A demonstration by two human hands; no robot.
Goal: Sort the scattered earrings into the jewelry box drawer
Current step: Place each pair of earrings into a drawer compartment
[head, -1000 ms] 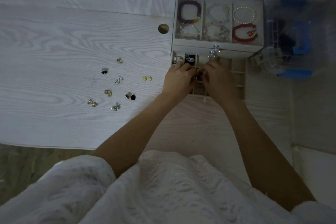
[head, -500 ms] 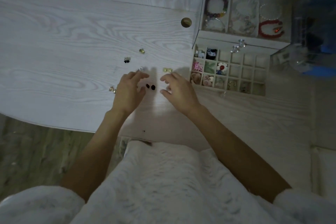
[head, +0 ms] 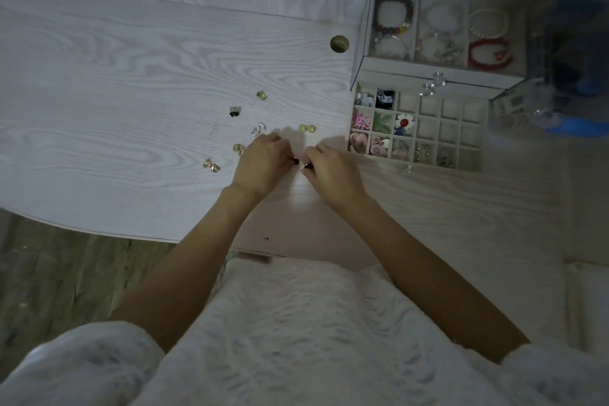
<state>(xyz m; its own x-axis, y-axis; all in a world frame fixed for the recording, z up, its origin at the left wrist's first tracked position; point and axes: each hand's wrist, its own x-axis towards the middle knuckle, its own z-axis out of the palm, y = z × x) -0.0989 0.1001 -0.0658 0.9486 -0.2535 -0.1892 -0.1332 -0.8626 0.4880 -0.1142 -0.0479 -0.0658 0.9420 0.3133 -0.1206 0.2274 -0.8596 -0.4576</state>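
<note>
Black studs [head: 295,160] sit on the table [head: 99,76], one pinched by each hand: left hand [head: 260,165], right hand [head: 333,175]. Best to lift both together, keeping the pinches firm, and carry them as a pair to an empty cell of the drawer [head: 474,145], clear of the loose earrings [head: 211,165] nearby.

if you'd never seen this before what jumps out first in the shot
The two hands meet mid-table, the left hand and right hand each pinching a small dark earring between them. To their right the jewelry box stands with its gridded drawer pulled out, the left cells filled with colourful pieces. Left of the hands, gold earrings lie scattered on the pale wood table.
</note>
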